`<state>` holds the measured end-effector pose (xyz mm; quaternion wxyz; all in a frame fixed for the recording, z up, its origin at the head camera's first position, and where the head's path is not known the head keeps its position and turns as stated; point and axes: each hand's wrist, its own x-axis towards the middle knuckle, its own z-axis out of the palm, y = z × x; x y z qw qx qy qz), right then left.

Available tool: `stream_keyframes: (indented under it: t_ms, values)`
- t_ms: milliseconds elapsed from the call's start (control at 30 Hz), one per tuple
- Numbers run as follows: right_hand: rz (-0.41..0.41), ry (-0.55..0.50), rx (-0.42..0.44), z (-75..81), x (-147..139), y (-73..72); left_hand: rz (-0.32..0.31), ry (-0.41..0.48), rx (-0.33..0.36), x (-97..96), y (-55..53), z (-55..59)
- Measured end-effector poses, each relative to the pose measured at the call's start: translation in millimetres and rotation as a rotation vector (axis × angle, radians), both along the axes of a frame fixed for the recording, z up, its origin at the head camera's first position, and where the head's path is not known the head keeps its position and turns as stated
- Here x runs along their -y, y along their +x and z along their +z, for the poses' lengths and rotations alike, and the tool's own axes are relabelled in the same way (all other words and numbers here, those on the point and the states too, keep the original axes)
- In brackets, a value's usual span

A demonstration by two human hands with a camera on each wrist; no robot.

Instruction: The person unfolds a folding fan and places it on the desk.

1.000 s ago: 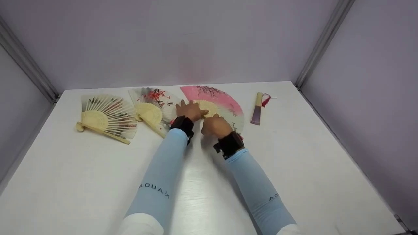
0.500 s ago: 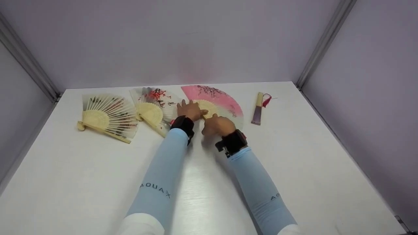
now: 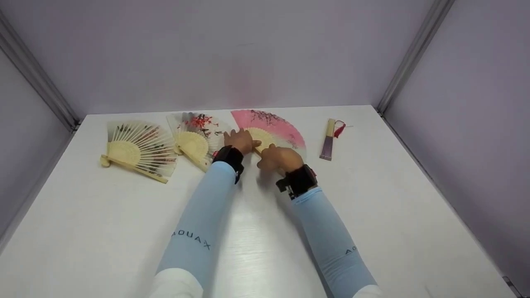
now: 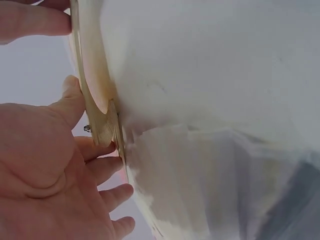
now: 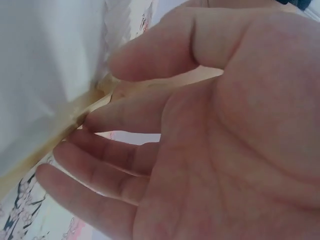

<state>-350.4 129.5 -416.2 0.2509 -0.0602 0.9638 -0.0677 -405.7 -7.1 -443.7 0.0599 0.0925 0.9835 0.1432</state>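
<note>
lying against both hands [image 3: 239, 141]; pink fan [image 3: 275, 128]

On a table [image 3: 248, 244] before the back wall [image 3: 265, 54], left to right: first fan [image 3: 124, 153], second fan [image 3: 192, 142], third fan [image 3: 285, 129], folded fan [image 3: 327, 145]. The left hand [image 3: 239, 140] is between second and third; the right hand [image 3: 282, 159] is at the third's near side.
</note>
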Motion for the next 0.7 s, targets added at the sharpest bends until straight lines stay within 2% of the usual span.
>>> stream_keyframes:
  t_ms: [233, 267, 300, 433, 467, 533, 600, 700]
  values:
    - [0.086, 0.005, 0.008, 6.7, -4, -5.2, 0.012, 0.020, 0.038, 7.3, -5.4, 2.0]
    - [0.096, -0.013, 0.004, 8.4, -5, -6.0, 0.016, 0.027, 0.035, 9.4, -9.9, -1.0]
    - [0.085, -0.036, 0.009, 11.0, -8, -6.5, 0.021, 0.031, 0.034, 11.0, -15.2, -4.3]
    - [0.028, -0.156, 0.005, 21.3, -31, -8.6, 0.038, 0.064, -0.020, 13.0, -11.8, -5.4]
    - [0.017, -0.190, -0.008, 23.1, -41, -9.0, 0.042, 0.089, -0.039, 10.6, -8.7, -6.4]
    - [-0.020, -0.246, -0.034, 25.0, -65, -10.2, 0.043, 0.141, -0.069, 1.0, 7.9, 0.2]
    - [-0.113, -0.305, -0.052, 24.1, -91, -11.0, 0.031, 0.248, -0.082, -14.1, 20.1, 1.7]
    - [-0.268, -0.295, -0.079, 20.1, -126, -10.5, -0.025, 0.428, -0.053, -41.5, 40.5, 6.0]
